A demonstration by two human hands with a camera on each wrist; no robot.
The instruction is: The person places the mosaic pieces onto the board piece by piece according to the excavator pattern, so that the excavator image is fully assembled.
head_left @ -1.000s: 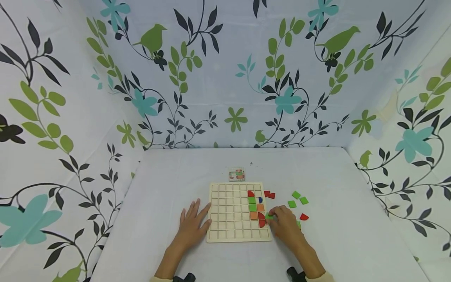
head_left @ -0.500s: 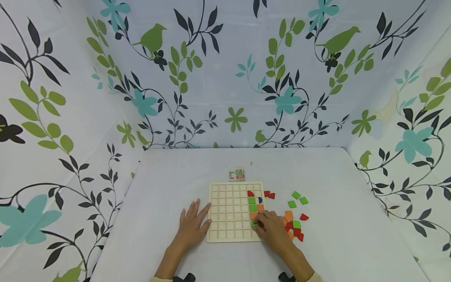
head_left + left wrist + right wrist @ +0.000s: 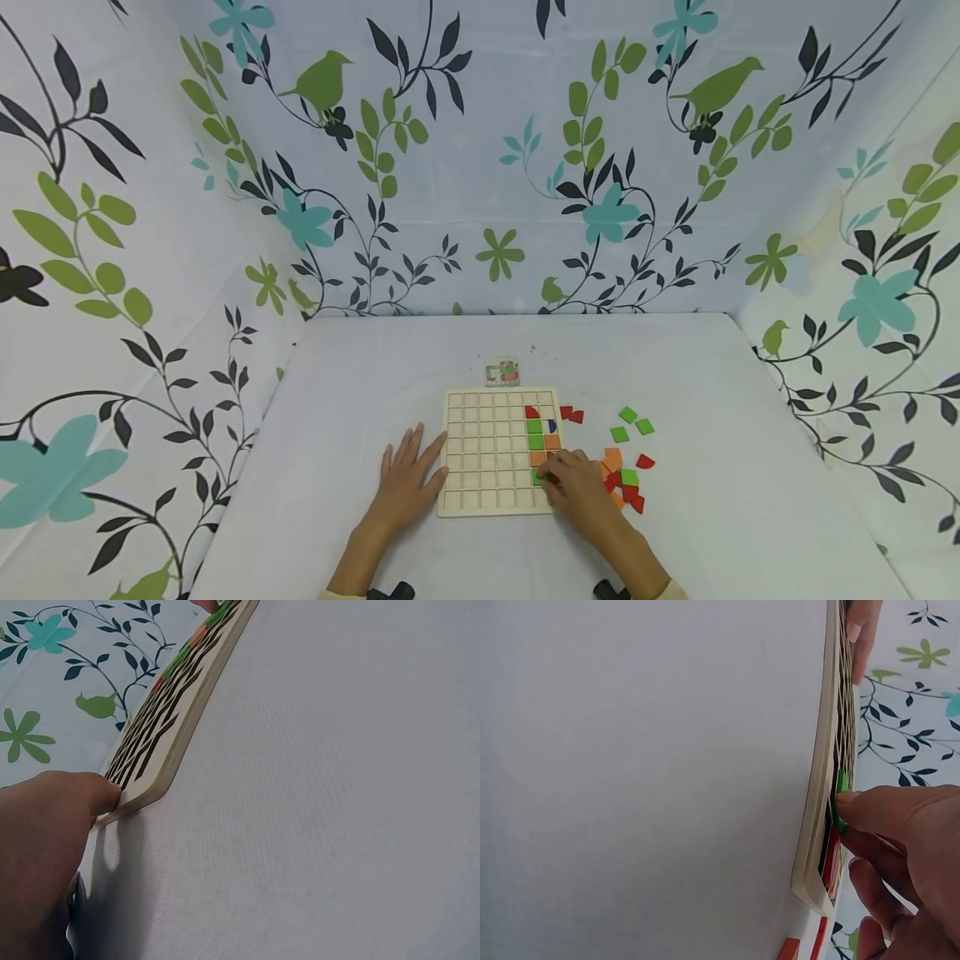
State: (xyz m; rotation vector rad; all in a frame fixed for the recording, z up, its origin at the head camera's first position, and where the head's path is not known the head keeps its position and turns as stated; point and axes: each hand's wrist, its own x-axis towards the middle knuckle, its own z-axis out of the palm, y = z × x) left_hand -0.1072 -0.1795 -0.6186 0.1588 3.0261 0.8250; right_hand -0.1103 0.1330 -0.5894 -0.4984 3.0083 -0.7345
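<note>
A wooden grid board [image 3: 482, 475] lies on the table, its right-hand columns partly filled with coloured tiles. My right hand [image 3: 583, 492] is over the board's lower right part. Its thumb and fingertips pinch a green tile [image 3: 841, 780] right at a cell, covering much of it. Above that cell are an orange tile [image 3: 537, 458], green tiles [image 3: 535, 442] and a red quarter-round tile [image 3: 532, 412]. My left hand [image 3: 407, 483] rests on the table with fingers spread, its thumb [image 3: 101, 791] touching the board's left edge.
Loose red, orange and green tiles [image 3: 629, 477] lie in a pile right of the board. Several green squares [image 3: 619, 434] and two red pieces [image 3: 572, 413] lie farther back. A small pattern card [image 3: 502, 372] lies behind the board on the white tablecloth [image 3: 360, 375].
My right hand has moved left from the board's right edge onto its lower right cells, carrying the green tile, then stayed there. The loose pile is uncovered. My left hand has not moved.
</note>
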